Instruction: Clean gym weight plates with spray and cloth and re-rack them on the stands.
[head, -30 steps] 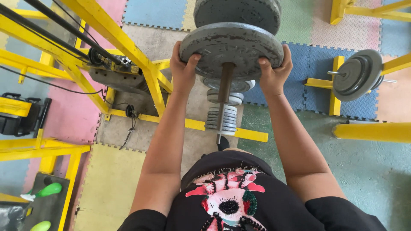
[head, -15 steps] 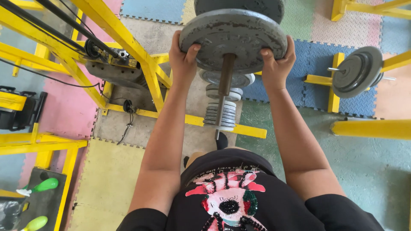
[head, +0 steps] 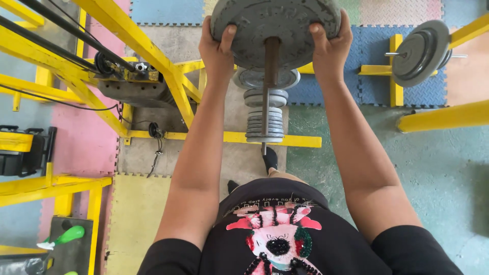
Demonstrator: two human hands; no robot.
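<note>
A large round grey weight plate (head: 277, 23) sits high on an upright steel post (head: 269, 76). My left hand (head: 216, 48) grips its left rim and my right hand (head: 331, 46) grips its right rim, thumbs on top. Below it, several smaller grey plates (head: 265, 119) are stacked on the same post, well apart from the big plate. Both my forearms reach straight out from my black shirt toward the plate.
A yellow steel gym frame (head: 153, 61) with black cables and a weight block stands at left. A yellow floor bar (head: 229, 136) crosses under the post. Another plate (head: 420, 51) hangs on a yellow rack at right. Green bottles (head: 63, 237) lie lower left on coloured foam mats.
The big plate has moved up the post in both my hands, and the gap to the stacked plates below has widened.
</note>
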